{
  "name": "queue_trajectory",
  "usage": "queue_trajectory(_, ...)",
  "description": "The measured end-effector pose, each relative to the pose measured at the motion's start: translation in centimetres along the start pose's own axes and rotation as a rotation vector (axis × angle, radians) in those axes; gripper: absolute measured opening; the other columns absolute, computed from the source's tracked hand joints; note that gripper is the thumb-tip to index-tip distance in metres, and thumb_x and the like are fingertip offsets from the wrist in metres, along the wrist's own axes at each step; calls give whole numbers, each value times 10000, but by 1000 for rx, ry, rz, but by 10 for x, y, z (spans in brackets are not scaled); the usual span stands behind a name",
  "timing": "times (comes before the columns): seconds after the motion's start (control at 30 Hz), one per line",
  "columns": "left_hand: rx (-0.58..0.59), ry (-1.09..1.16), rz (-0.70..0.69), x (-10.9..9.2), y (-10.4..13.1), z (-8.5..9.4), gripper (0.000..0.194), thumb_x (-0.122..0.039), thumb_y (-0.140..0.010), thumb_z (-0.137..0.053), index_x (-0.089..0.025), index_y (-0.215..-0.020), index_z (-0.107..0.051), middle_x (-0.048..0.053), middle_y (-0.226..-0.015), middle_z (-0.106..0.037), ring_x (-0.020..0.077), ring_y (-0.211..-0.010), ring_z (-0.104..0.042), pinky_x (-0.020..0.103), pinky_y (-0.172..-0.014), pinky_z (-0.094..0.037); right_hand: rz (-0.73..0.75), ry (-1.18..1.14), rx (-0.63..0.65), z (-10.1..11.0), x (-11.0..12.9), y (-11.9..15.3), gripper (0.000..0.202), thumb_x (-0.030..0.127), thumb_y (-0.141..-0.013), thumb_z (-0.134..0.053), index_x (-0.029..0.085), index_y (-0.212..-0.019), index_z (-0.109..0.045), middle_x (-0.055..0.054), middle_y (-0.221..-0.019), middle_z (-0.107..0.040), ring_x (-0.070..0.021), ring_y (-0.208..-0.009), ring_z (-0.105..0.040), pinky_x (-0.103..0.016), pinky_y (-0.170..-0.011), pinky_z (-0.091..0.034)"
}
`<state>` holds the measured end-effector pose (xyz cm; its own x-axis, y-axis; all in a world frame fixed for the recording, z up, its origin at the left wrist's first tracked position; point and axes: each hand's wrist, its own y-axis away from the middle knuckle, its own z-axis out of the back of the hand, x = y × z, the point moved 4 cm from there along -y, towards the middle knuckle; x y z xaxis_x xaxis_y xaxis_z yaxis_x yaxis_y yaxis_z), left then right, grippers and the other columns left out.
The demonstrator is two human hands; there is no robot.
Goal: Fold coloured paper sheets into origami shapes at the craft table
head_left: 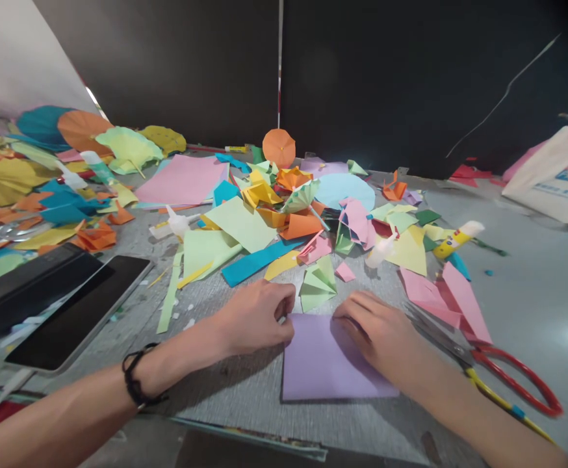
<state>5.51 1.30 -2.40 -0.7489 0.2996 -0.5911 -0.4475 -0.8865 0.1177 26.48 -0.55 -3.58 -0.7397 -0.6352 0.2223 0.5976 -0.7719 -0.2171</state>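
A purple sheet of paper (330, 367), which looks folded, lies flat on the grey table near its front edge. My left hand (259, 317) is closed at the sheet's upper left corner, fingertips pinched together there. Over the upper right part of the sheet rests my right hand (379, 328), its fingers bent and together, pressing on the paper near the top edge; part of the sheet is hidden under it. A pleated light green paper piece (318, 286) lies just beyond the sheet, with a small pink square (345, 272) beside it.
Red-handled scissors (518, 377) lie right of my right hand, partly behind the forearm. A phone (79, 312) with a cable is at left. Coloured scraps, glue bottles (179, 224) and a glue stick (459, 238) spread across the back. A white bag (552, 175) stands far right.
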Motion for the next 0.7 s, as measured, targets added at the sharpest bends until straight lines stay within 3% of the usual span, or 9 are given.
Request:
queue_trajectory(0.23,17,-90,-107,-1,0,0,102,-97,-741,-570,-194,-772,-555,-26,-697,-583,147,-660,-501,288,-606,-290,6,8,12,-2,0,2,236,17,-979,-493,186,-962,-656,-67,-960,-679,-253,-893,-661,-392,-743,-540)
queue_trajectory(0.43,27,-419,-361,-10,8,-11,162,-62,-902,-546,-188,-900,-647,50,-987,-671,198,-797,-585,338,-629,-316,12,-2,2,-1,1,3,226,23,-989,-496,186,-963,-650,-72,-960,-668,-255,-909,-652,-391,-763,-542)
queue_trajectory(0.5,36,-526,-506,-18,12,-17,178,-46,-942,-543,-185,-946,-655,59,-1056,-668,218,-871,-594,354,-658,-354,12,-18,7,-1,2,3,225,25,-995,-494,184,-973,-652,-74,-962,-666,-249,-909,-650,-384,-769,-544)
queue_trajectory(0.6,49,-613,-732,-28,18,-25,138,-54,-965,-570,-161,-998,-653,65,-1091,-667,229,-957,-588,373,-777,-425,7,-40,9,0,2,3,228,31,-1003,-489,184,-998,-659,-71,-967,-661,-244,-900,-647,-377,-750,-545)
queue_trajectory(0.7,87,-610,-800,-31,15,-21,106,-84,-961,-610,-150,-1018,-670,60,-1079,-674,219,-957,-594,362,-821,-448,7,-42,0,-1,1,4,213,42,-1007,-493,181,-988,-654,-68,-965,-655,-246,-890,-638,-382,-732,-547)
